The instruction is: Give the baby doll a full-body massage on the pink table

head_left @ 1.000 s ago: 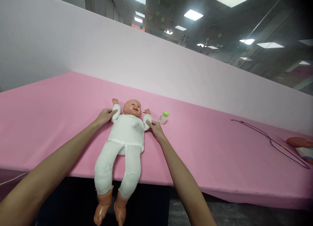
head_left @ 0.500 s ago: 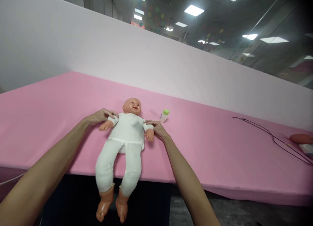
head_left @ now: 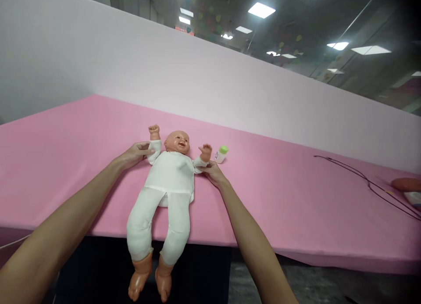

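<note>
A bald baby doll (head_left: 170,177) in white cloth lies on its back on the pink table cover (head_left: 276,198), its feet hanging past the front edge. My left hand (head_left: 136,155) pinches the doll's raised white sleeve at the picture's left, just below the doll's fist. My right hand (head_left: 212,171) has its fingers closed on the other sleeve, under the doll's open hand. Both doll arms point up beside its head. A small white bottle with a green cap (head_left: 221,154) stands near my right hand.
Thin dark cables (head_left: 366,179) run across the right part of the table. An orange-brown object (head_left: 406,184) lies at the right edge. Behind the table rises a pale wall (head_left: 210,84) with glass above it.
Both doll arms have swung upward from its sides towards its head, with my hands on the sleeves. The bottle has stayed in place.
</note>
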The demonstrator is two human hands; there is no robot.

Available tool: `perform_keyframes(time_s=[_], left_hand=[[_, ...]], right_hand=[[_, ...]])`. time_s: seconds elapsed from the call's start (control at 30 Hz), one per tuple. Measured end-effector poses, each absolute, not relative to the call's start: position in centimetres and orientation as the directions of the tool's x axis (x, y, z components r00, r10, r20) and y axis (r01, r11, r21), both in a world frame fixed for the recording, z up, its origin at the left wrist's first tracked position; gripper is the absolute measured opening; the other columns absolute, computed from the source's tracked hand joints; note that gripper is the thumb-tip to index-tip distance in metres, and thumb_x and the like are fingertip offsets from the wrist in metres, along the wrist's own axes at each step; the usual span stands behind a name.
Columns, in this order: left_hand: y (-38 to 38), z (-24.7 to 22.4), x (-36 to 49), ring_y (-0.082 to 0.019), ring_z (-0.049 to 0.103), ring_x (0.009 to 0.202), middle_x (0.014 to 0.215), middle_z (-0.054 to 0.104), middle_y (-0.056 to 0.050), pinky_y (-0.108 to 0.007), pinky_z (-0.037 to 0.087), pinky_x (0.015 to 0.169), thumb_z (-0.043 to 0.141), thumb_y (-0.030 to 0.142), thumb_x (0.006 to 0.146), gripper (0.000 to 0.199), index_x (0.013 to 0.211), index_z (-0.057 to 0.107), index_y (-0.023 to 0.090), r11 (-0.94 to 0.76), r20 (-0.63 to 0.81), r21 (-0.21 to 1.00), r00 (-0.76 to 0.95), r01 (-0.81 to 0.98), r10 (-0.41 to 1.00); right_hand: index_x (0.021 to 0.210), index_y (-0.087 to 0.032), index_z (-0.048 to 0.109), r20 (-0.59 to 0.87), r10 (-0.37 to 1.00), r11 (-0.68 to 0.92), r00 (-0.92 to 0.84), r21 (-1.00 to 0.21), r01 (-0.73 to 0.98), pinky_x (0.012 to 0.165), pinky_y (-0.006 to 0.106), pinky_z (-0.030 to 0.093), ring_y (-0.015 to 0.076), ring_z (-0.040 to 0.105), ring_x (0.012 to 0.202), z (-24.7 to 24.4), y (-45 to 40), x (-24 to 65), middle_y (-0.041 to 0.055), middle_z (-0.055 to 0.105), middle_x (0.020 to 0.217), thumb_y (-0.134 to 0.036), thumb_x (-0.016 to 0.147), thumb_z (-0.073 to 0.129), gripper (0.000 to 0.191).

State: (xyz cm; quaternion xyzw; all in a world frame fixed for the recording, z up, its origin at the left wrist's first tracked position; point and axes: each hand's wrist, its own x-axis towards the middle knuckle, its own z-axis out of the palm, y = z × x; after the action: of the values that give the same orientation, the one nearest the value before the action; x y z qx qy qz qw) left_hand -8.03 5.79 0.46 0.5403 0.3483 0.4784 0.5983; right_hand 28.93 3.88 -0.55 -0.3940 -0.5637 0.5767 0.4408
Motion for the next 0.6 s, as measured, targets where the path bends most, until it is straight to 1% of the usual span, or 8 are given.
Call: perform_keyframes(time_s=[0.1,0.2,0.23,0.3,0.37,0.43,0.5,0.6], left_hand=[[5.6,0.9,-9.2,-0.03,0.072,0.095,0.105,0.077,-0.015,-0.037,0.06,0.08,0.101,0.027,0.052,0.03,0.072,0.081,0.018,-0.021,0.067,0.995,0.496,-0.097,0.865],[5.5,1.1,-9.6,-0.033,0.071,0.103,0.11,0.076,-0.015,-0.039,0.06,0.083,0.098,0.021,0.051,0.022,0.054,0.077,0.02,-0.078,0.051,0.997,0.594,0.019,0.802],[5.4,1.2,-9.5,-0.033,0.071,0.103,0.109,0.077,-0.015,-0.038,0.06,0.083,0.097,0.022,0.052,0.02,0.056,0.078,0.02,-0.088,0.059,0.996,0.574,0.022,0.816],[5.2,1.2,-9.1,-0.031,0.072,0.1,0.108,0.078,-0.015,-0.038,0.059,0.083,0.097,0.027,0.058,0.021,0.072,0.084,0.02,-0.074,0.072,0.997,0.492,-0.015,0.867],[5.2,1.0,-8.5,-0.028,0.072,0.093,0.104,0.079,-0.013,-0.037,0.057,0.082,0.097,0.036,0.063,0.033,0.088,0.085,0.018,-0.056,0.083,0.995,0.392,-0.08,0.916],[5.4,0.6,-7.7,-0.025,0.071,0.085,0.097,0.079,-0.011,-0.035,0.056,0.08,0.096,0.046,0.068,0.043,0.096,0.082,0.017,-0.054,0.094,0.99,0.318,-0.132,0.943],[5.8,-0.1,-7.1,-0.021,0.068,0.076,0.087,0.076,-0.009,-0.032,0.053,0.073,0.093,0.058,0.069,0.05,0.092,0.08,0.015,-0.049,0.084,0.988,0.24,-0.148,0.967],[6.3,-0.7,-6.4,-0.018,0.06,0.062,0.071,0.07,-0.008,-0.03,0.046,0.061,0.087,0.073,0.067,0.064,0.077,0.075,0.012,-0.028,0.039,0.994,0.103,-0.107,0.994]], right_hand=[[0.08,-0.024,0.085,0.052,0.921,0.038,-0.387,-0.998,-0.045,0.095,0.042,0.056,0.0287,0.071,0.106,-0.4,3.8,29.2,0.0066,0.079,0.11,-0.029,0.054,0.099,0.031],[0.067,-0.023,0.082,0.055,0.901,0.05,-0.43,-0.998,-0.023,0.095,0.041,0.056,0.0294,0.071,0.107,-0.5,3.9,29.3,0.0073,0.079,0.105,-0.021,0.051,0.097,0.022],[0.069,-0.023,0.083,0.057,0.906,0.052,-0.42,-0.998,-0.024,0.096,0.041,0.056,0.0287,0.071,0.106,-0.7,3.9,29.2,0.007,0.079,0.105,-0.02,0.052,0.096,0.021],[0.081,-0.024,0.085,0.063,0.924,0.054,-0.377,-0.998,-0.035,0.096,0.04,0.055,0.0269,0.07,0.106,-1.0,4.0,29.1,0.0061,0.08,0.11,-0.024,0.058,0.094,0.025],[0.09,-0.024,0.085,0.064,0.944,0.051,-0.323,-0.998,-0.047,0.094,0.039,0.056,0.0252,0.07,0.102,-1.2,4.1,28.9,0.005,0.08,0.11,-0.028,0.062,0.093,0.029],[0.091,-0.022,0.084,0.055,0.96,0.043,-0.274,-0.998,-0.052,0.087,0.037,0.056,0.0234,0.071,0.093,-1.5,4.2,28.7,0.0044,0.081,0.101,-0.034,0.066,0.093,0.029],[0.087,-0.02,0.083,0.044,0.97,0.033,-0.238,-0.998,-0.049,0.078,0.034,0.055,0.0202,0.069,0.081,-1.6,4.3,28.5,0.004,0.079,0.089,-0.042,0.068,0.094,0.031],[0.081,-0.016,0.08,0.029,0.975,0.022,-0.218,-0.999,-0.035,0.069,0.031,0.052,0.0158,0.062,0.067,-1.5,4.3,28.3,0.0039,0.075,0.076,-0.052,0.075,0.09,0.038]])
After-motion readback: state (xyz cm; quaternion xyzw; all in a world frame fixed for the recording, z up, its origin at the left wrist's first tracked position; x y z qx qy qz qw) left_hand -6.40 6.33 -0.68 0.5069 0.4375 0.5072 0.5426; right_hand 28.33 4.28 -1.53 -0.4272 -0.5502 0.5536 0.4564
